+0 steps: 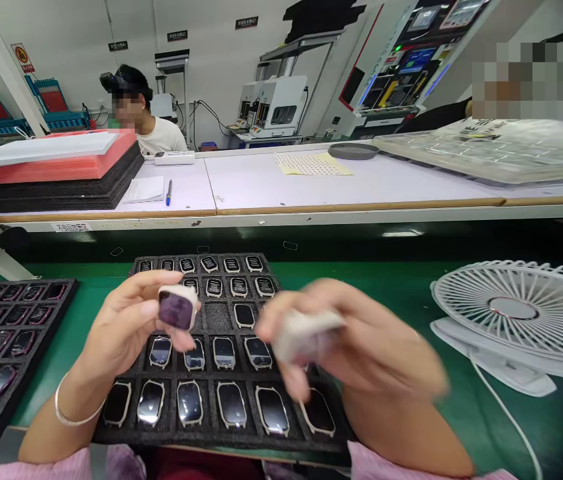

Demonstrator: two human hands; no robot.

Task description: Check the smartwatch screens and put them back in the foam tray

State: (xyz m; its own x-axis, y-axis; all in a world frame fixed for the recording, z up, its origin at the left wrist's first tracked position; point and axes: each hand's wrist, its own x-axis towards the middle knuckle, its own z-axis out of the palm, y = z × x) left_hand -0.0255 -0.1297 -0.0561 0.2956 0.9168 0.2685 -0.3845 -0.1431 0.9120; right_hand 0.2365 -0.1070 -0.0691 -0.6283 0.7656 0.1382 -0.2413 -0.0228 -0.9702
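Observation:
My left hand (128, 317) pinches a smartwatch case (178, 308) with a pale frame and a dark glass face, held above the tray. To its right, my right hand (361, 340) is smeared by motion, with its fingers around a whitish object (308, 335) too blurred to name. Below both hands lies a black foam tray (221, 320) with rows of pale-framed watch cases, such as one watch case (232, 404) in the front row. Text labels show on the faces in the back rows. My right hand and forearm cover part of the tray's right side.
A second foam tray (51, 320) with dark-framed watch cases lies at left. A white fan (514, 307) stands at right on the green mat (386, 280). Behind is a raised shelf (241, 180) with foam sheets (61, 177), a pen (168, 192) and clear trays (501, 157). Two people are beyond.

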